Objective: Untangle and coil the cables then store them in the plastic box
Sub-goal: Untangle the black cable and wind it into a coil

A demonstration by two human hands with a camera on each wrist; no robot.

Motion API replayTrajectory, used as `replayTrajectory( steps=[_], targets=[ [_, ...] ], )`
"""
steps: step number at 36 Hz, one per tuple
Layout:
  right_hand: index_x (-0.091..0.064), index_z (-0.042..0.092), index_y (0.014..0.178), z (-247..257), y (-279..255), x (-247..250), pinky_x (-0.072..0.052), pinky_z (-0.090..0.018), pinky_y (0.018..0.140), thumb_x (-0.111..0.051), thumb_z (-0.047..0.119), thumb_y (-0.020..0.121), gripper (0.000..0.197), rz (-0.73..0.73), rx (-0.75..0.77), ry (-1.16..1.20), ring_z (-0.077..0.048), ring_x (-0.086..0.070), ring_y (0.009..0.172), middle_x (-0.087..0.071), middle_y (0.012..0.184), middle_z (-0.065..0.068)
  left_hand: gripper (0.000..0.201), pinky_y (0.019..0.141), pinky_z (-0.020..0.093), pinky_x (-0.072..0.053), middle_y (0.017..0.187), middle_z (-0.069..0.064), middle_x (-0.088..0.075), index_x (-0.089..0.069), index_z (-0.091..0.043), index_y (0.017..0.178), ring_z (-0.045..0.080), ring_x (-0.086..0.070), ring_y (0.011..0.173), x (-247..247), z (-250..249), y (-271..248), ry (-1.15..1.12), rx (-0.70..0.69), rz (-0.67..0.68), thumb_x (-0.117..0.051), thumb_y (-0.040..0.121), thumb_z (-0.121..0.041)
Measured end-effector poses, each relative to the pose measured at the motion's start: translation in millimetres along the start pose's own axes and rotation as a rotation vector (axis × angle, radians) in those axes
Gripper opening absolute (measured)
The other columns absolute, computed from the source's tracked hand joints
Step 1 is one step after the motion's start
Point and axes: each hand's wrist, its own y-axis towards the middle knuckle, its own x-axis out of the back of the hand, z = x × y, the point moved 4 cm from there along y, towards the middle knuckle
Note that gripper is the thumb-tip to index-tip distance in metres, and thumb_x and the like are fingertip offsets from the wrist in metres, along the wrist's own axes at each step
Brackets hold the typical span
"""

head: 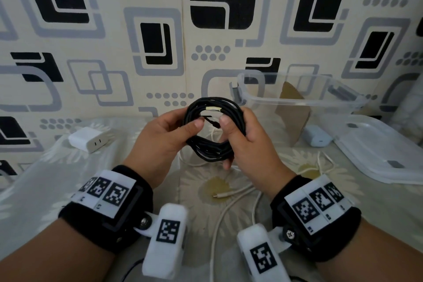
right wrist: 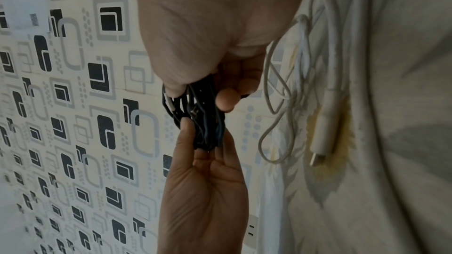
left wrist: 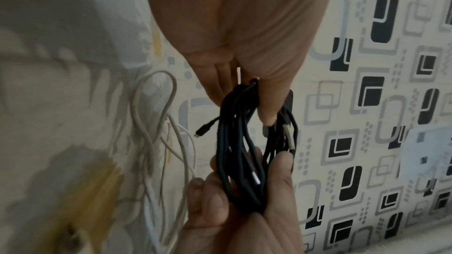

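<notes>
Both hands hold the black cable (head: 214, 129), wound into a round coil, up in the air over the middle of the flowery bed cover (head: 45, 181). The left hand (head: 160, 139) pinches the coil's left side and the right hand (head: 247, 142) curls round its right side (a pale bit of tape sits on top). The white cables (head: 229, 208) lie loose below, near the front edge. The clear plastic box (head: 297, 91) stands open at the back right, its lid (head: 377, 149) beside it. A white charger (head: 88, 139) lies at the back left.
</notes>
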Motion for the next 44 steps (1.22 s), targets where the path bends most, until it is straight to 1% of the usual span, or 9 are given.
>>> replayTrajectory(
  steps=[6, 10, 18, 21, 24, 31, 36, 39, 44],
  targets=[
    [-0.044, 0.025, 0.116, -8.1, 0.6, 0.1, -0.053, -0.038, 0.049, -0.052, 0.056, 0.079, 0.049, -0.016, -0.07, 0.079, -0.026, -0.06, 0.05, -0.064, 0.062, 0.008, 0.037, 0.085, 0.024, -0.054, 0.101, 0.004, -0.074, -0.062, -0.005, 0.118, 0.016, -0.069, 0.102, -0.6, 4.2, 0.2, -0.146, 0.042, -0.034, -0.061, 0.082, 0.003],
    [-0.048, 0.018, 0.116, -15.4, 3.3, -0.1, -0.053, -0.037, 0.054, -0.058, 0.058, 0.073, 0.06, -0.03, -0.163, 0.145, -0.022, -0.06, 0.051, -0.064, 0.061, 0.003, 0.051, 0.082, 0.026, -0.053, 0.098, 0.003, -0.074, -0.058, -0.008, 0.123, 0.017, -0.07, 0.099, 0.7, 3.7, 1.1, -0.247, 0.067, -0.04, -0.064, 0.072, 0.001],
    [-0.05, 0.016, 0.108, -18.6, 4.0, -1.5, -0.054, -0.039, 0.062, -0.062, 0.058, 0.071, 0.057, -0.04, -0.216, 0.169, -0.028, -0.062, 0.06, -0.067, 0.064, 0.002, 0.063, 0.076, 0.022, -0.054, 0.094, 0.003, -0.072, -0.053, -0.007, 0.133, 0.011, -0.069, 0.088, 1.4, 5.6, 2.5, -0.353, 0.125, -0.01, -0.062, 0.071, 0.001],
    [-0.05, 0.016, 0.103, -18.5, 4.0, -2.2, -0.053, -0.033, 0.055, -0.061, 0.051, 0.079, 0.044, -0.028, -0.179, 0.152, -0.017, -0.064, 0.059, -0.064, 0.059, 0.01, 0.055, 0.072, 0.021, -0.054, 0.089, 0.002, -0.071, -0.056, -0.01, 0.128, 0.01, -0.066, 0.082, 1.9, 7.6, 3.1, -0.352, 0.134, 0.011, -0.06, 0.075, 0.005],
    [-0.051, 0.015, 0.105, -19.0, 4.0, -2.2, -0.049, -0.025, 0.05, -0.059, 0.044, 0.086, 0.036, -0.017, -0.168, 0.151, -0.009, -0.064, 0.058, -0.063, 0.059, 0.011, 0.042, 0.071, 0.021, -0.052, 0.092, 0.001, -0.069, -0.058, -0.011, 0.119, 0.01, -0.067, 0.085, 1.6, 6.5, 2.9, -0.267, 0.114, 0.021, -0.053, 0.085, 0.012],
    [-0.061, 0.018, 0.101, -18.1, 4.2, -3.9, -0.048, -0.032, 0.05, -0.058, 0.054, 0.079, 0.043, -0.023, -0.136, 0.087, -0.021, -0.06, 0.055, -0.06, 0.068, 0.004, 0.029, 0.079, 0.023, -0.05, 0.099, 0.005, -0.071, -0.065, -0.011, 0.108, 0.016, -0.065, 0.097, 0.1, 6.8, 0.7, -0.122, 0.075, -0.008, -0.06, 0.083, 0.004],
    [-0.063, 0.017, 0.095, -15.7, 3.5, -3.6, -0.046, -0.029, 0.046, -0.06, 0.044, 0.085, 0.03, 0.03, -0.14, 0.135, -0.018, -0.054, 0.048, -0.058, 0.067, -0.003, 0.029, 0.083, 0.026, -0.051, 0.106, 0.004, -0.071, -0.063, -0.011, 0.108, 0.017, -0.066, 0.106, 0.6, 7.4, -0.5, -0.103, 0.069, -0.008, -0.066, 0.079, -0.007],
    [-0.062, 0.015, 0.092, -14.2, 2.8, -3.9, -0.045, -0.028, 0.045, -0.059, 0.044, 0.085, 0.029, 0.045, -0.13, 0.152, -0.018, -0.052, 0.045, -0.057, 0.062, -0.004, 0.018, 0.081, 0.027, -0.052, 0.105, 0.003, -0.072, -0.061, -0.012, 0.105, 0.015, -0.068, 0.104, 0.1, 8.5, 0.2, -0.119, 0.084, 0.002, -0.057, 0.09, -0.001],
    [-0.062, 0.014, 0.094, -14.7, 3.3, -4.6, -0.045, -0.028, 0.045, -0.057, 0.042, 0.089, 0.029, 0.06, -0.136, 0.145, -0.016, -0.053, 0.045, -0.057, 0.063, -0.005, 0.014, 0.074, 0.027, -0.052, 0.097, 0.001, -0.072, -0.057, -0.011, 0.101, 0.014, -0.07, 0.098, -0.4, 9.3, 0.7, -0.157, 0.106, 0.036, -0.053, 0.093, -0.001]
  ],
)
